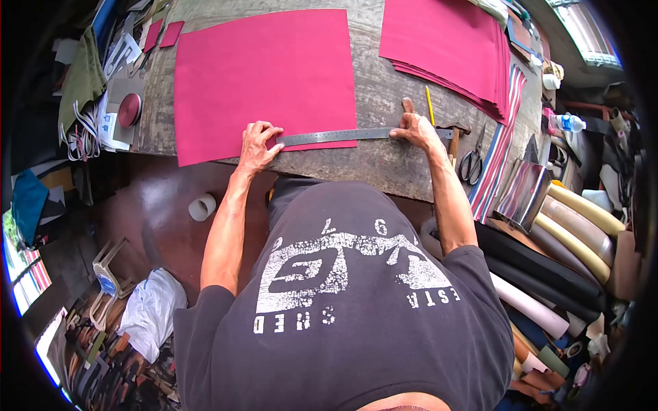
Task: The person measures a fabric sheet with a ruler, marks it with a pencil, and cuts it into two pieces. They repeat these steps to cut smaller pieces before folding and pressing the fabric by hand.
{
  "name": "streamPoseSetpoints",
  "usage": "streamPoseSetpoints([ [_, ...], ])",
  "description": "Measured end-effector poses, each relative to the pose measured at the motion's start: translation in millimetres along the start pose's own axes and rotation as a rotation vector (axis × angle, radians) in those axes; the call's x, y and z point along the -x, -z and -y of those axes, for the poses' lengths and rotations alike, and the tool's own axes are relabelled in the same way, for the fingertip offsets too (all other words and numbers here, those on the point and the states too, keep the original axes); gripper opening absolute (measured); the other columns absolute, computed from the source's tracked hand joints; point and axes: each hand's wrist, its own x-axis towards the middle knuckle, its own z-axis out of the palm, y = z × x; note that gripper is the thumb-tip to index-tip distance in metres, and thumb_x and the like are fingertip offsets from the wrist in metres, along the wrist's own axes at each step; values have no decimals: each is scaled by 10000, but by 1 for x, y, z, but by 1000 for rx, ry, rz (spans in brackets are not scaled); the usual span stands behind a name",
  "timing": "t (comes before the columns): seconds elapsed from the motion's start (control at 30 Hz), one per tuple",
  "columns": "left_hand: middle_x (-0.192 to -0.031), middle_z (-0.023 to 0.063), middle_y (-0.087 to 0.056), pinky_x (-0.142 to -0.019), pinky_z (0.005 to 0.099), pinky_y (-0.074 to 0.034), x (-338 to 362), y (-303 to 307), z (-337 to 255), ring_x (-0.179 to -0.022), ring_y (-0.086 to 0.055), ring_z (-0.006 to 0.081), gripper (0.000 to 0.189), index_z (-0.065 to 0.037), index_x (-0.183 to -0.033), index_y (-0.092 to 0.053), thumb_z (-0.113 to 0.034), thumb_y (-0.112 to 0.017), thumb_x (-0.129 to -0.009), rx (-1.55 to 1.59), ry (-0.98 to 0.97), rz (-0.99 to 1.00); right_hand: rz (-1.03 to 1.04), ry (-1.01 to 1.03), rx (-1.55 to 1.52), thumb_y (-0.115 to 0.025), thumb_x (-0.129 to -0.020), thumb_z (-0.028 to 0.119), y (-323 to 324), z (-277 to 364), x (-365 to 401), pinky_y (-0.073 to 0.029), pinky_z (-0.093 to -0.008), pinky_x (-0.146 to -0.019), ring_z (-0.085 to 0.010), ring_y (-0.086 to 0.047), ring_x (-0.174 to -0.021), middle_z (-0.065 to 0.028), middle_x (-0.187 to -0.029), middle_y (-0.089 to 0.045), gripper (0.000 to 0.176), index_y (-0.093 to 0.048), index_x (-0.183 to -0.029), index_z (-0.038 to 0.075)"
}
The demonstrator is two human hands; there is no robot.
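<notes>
A large magenta sheet [264,75], perhaps leather or vinyl, lies flat on the worktable. Across its near right part runs a metal ruler [336,136], which reaches past the sheet's right edge onto the wood. My left hand [259,146] grips the ruler's left end between thumb and curled fingers, over the sheet. Farther right, my right hand [415,129] pinches the ruler, one finger sticking out away from me. A yellow pencil [430,105] lies just beyond that hand. Beside my right wrist are a hammer [455,130] and black-handled scissors [472,164].
More magenta sheets [445,48] are stacked at the back right of the worktable [384,164]. A striped strap [499,147] runs down the right side, near rolls of material [541,274]. At left sits a red tape roll [129,110]. A white bag [154,312] is on the floor.
</notes>
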Motion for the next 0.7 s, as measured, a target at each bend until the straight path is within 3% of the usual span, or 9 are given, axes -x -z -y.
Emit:
streamPoseSetpoints([
  [0.1,-1079,34,-587,-911,417,-432,2,-3,1,-1072,-539,259,366,-145,-1045,-737,-189,-853,-701,-5,-1,-7,-27,-29,43,-878,-687,495,-3,-2,1,-534,-457,-755,-356,-707,-869,-179,-844,-721,527,-671,-874,48],
  [0.3,-1063,22,-586,-901,422,-419,3,-5,-1,-1069,-536,255,338,-154,-1000,-738,-180,-860,-686,3,-10,-41,-4,-74,36,-889,-690,455,1,1,6,-535,-441,-760,-334,-709,-871,-163,-855,-722,501,-668,-880,47],
  [0.4,-1059,19,-586,-901,420,-418,4,-4,-4,-1067,-535,250,333,-156,-996,-740,-186,-861,-688,-14,-6,-47,-14,-63,-4,-901,-693,374,5,-4,8,-519,-414,-703,-294,-681,-774,-167,-794,-688,475,-647,-857,8],
  [0.7,-1049,20,-592,-906,418,-418,3,-4,-5,-1065,-537,245,347,-149,-1006,-741,-201,-867,-687,-12,-4,-40,12,-61,4,-911,-658,355,9,-4,5,-519,-424,-705,-304,-693,-798,-174,-802,-702,461,-644,-819,16],
])
